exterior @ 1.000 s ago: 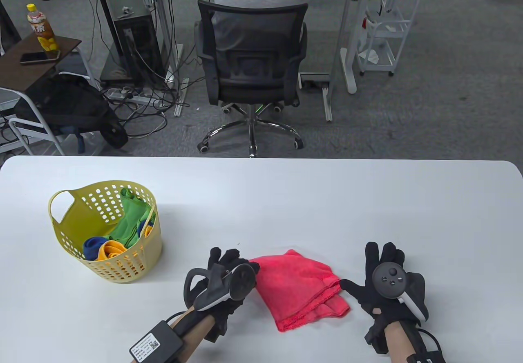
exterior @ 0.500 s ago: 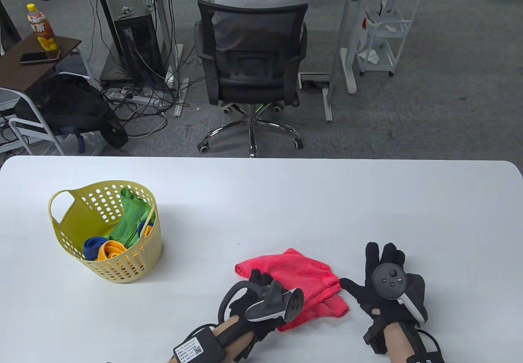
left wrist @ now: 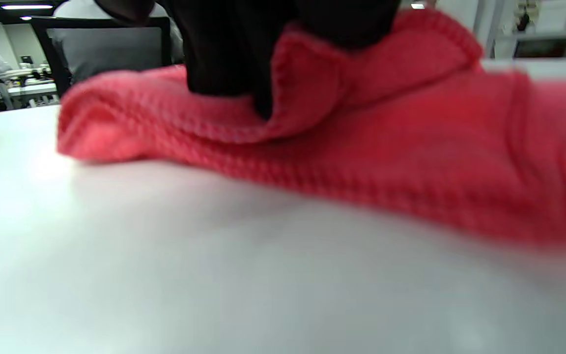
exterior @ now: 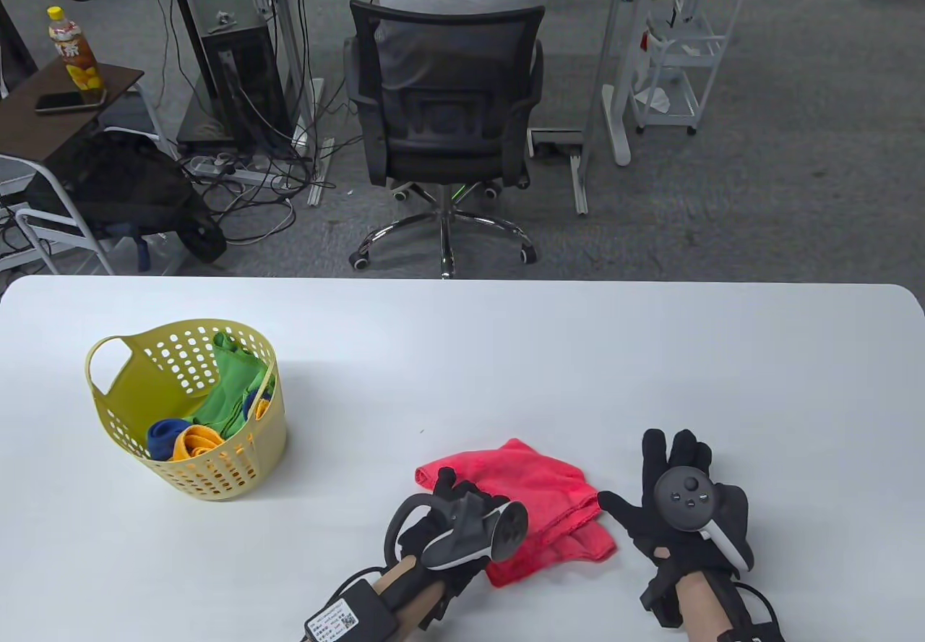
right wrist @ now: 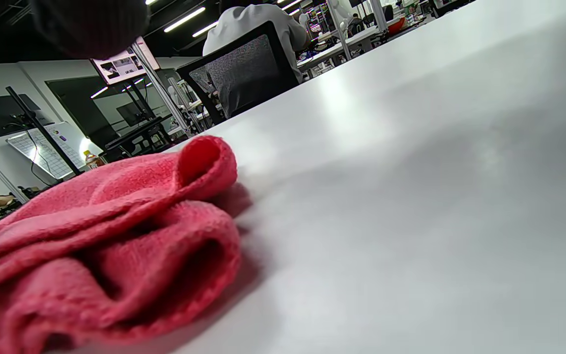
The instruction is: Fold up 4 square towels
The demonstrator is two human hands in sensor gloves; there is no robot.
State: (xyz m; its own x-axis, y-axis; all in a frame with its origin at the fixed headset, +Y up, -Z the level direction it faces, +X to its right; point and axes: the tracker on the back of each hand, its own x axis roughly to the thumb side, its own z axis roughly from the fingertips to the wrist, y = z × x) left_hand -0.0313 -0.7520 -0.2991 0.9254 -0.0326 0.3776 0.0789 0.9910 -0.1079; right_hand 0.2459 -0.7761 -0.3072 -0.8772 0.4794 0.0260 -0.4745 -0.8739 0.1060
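A red towel [exterior: 538, 497] lies crumpled and partly folded on the near middle of the white tabletop [exterior: 506, 353], its layers uneven and hemmed edges splayed at the right. The left hand [exterior: 462, 519] rests on the towel's near-left part, its fingers [left wrist: 224, 54] pinching a raised fold. The right hand [exterior: 679, 504] lies flat just right of the towel, fingers spread, thumb tip at its right edge. At far left stands a yellow basket [exterior: 130, 382] holding green, blue and orange towels [exterior: 217, 411]. Beyond the tabletop, a person sits in a black office chair [exterior: 444, 92] on grey carpet
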